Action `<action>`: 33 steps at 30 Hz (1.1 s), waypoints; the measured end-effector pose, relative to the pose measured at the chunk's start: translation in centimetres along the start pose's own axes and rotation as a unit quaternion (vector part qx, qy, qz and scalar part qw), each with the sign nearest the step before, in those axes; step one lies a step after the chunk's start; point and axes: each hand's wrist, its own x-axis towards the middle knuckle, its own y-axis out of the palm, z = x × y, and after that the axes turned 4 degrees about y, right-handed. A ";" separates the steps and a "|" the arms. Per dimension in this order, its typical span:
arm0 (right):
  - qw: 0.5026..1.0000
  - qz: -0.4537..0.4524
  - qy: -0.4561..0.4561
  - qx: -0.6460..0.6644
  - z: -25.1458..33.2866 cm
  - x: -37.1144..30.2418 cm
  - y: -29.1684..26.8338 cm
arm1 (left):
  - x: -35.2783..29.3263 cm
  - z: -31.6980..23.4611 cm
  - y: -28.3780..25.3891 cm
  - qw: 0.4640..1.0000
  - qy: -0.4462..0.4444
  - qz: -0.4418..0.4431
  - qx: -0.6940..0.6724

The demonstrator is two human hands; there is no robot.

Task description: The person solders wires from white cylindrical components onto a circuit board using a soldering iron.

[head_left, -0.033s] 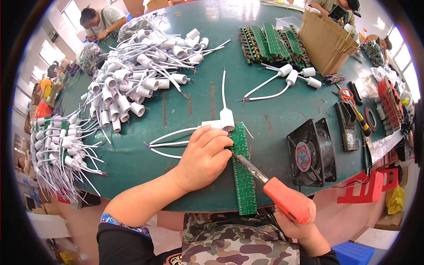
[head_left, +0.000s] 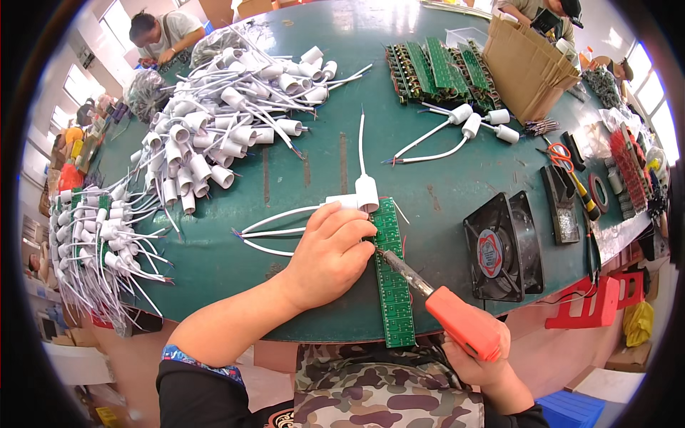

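Note:
A long green circuit board (head_left: 397, 307) lies lengthwise before me. My left hand (head_left: 330, 246) rests at its upper left edge, fingers closed; whatever they pinch is hidden. In my right hand (head_left: 478, 357) is a soldering iron (head_left: 460, 321) with a red handle, its metal tip touching or almost touching the board beside my left thumb. One white lamp holder (head_left: 366, 192) stands at the board's top end, its wire pointing away. Another white lamp holder (head_left: 341, 201) lies just behind my left fingers, and white cables (head_left: 278, 232) extend left from there.
A big heap of white lamp holders (head_left: 214, 135) covers the far left, with wired boards (head_left: 107, 235) nearer. To the right stand a black fan (head_left: 503, 246), a black tray (head_left: 560, 203) and orange-handled scissors (head_left: 560, 155). Farther back are stacked boards (head_left: 442, 71) and a cardboard box (head_left: 528, 68). Other people work beyond.

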 end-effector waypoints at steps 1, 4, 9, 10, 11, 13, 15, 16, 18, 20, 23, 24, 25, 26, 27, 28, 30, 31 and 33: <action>1.000 0.001 -0.001 0.000 0.0 -0.1 -0.1 | -0.1 0.0 0.0 1.000 -0.002 0.001 0.001; 1.000 0.025 0.015 0.012 -0.1 -0.8 -0.8 | -0.2 0.0 0.0 1.000 -0.005 0.000 0.004; 0.994 0.002 0.112 0.004 0.3 -4.3 -1.6 | 0.0 -0.2 -0.1 1.000 -0.004 -0.001 0.005; 0.994 0.001 0.112 0.005 0.3 -4.3 -1.7 | 0.0 -0.2 -0.1 1.000 -0.005 0.001 0.006; 0.994 0.002 0.112 0.007 0.5 -4.1 -1.8 | 0.0 -0.2 -0.1 1.000 -0.004 0.002 0.007; 0.994 -0.001 0.113 0.009 0.6 -4.0 -1.8 | 0.1 -0.2 -0.1 1.000 0.000 0.003 0.001; 0.993 -0.009 0.117 0.021 0.5 -4.1 -1.6 | 0.1 -0.2 0.1 1.000 0.001 0.002 0.000; 0.993 -0.012 0.117 0.021 0.6 -3.9 -1.6 | 0.0 -0.1 0.0 1.000 0.000 0.002 0.002; 0.994 0.005 0.103 0.018 0.8 -3.3 -1.6 | -0.1 -0.1 0.0 1.000 0.000 0.003 0.003; 0.996 -0.007 0.086 0.026 0.6 -3.2 -1.5 | 0.1 -0.2 -0.2 1.000 0.002 0.006 0.009; 0.997 -0.015 0.066 0.030 0.7 -3.0 -1.5 | 0.1 -0.2 -0.4 1.000 -0.002 0.011 0.012; 0.997 -0.015 0.063 0.030 0.8 -3.0 -1.5 | 0.1 -0.2 -0.5 1.000 -0.002 0.011 0.015; 0.997 -0.016 0.063 0.029 0.7 -3.1 -1.5 | 0.2 -0.2 -0.4 1.000 -0.001 0.011 0.018; 0.998 -0.022 0.049 0.019 0.6 -3.2 -1.5 | 0.2 -0.3 -0.4 1.000 0.001 0.012 0.019; 0.999 -0.029 0.034 0.010 0.5 -3.3 -1.5 | 0.1 -0.3 -0.4 1.000 -0.002 0.013 0.023; 0.999 -0.034 0.035 0.012 0.6 -3.3 -1.6 | 0.0 -0.3 -0.5 1.000 -0.003 0.015 0.027; 0.999 -0.021 0.026 -0.007 0.9 -3.1 -2.3 | -0.2 -0.9 -1.5 0.999 -0.013 0.024 0.021; 0.999 -0.027 0.028 -0.007 1.1 -3.2 -2.4 | -0.5 -1.1 -2.1 0.999 -0.027 0.028 0.013; 0.999 -0.034 0.010 -0.008 1.1 -3.5 -2.7 | -2.2 -1.0 -2.8 0.998 -0.042 0.048 0.028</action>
